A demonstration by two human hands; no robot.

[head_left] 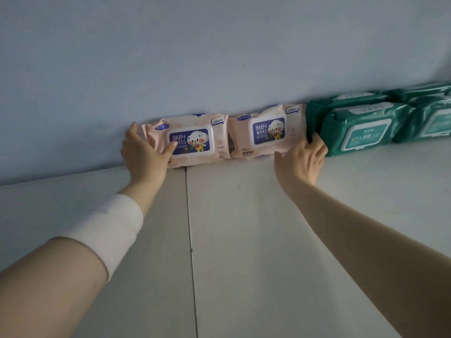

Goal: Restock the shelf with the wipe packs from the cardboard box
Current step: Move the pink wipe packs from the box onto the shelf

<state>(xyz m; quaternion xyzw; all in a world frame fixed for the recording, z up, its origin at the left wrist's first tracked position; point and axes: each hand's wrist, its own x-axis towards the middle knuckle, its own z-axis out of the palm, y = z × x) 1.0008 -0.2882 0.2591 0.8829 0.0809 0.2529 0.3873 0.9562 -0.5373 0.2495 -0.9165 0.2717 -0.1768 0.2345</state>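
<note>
Two pink baby-wipe packs lean upright against the blue wall at the back of the white shelf [244, 215]. My left hand [144, 154] holds the left end of the left pink pack [195, 140], thumb across its front and fingers behind its edge. My right hand [301, 159] grips the lower right corner of the right pink pack [266, 132], with fingers reaching between it and the green pack [358, 128] beside it. The cardboard box is out of view.
Several green wipe packs [429, 115] are lined and stacked along the wall to the right. A seam [191, 240] runs front to back through the shelf top. A white band wraps my left forearm [109, 230].
</note>
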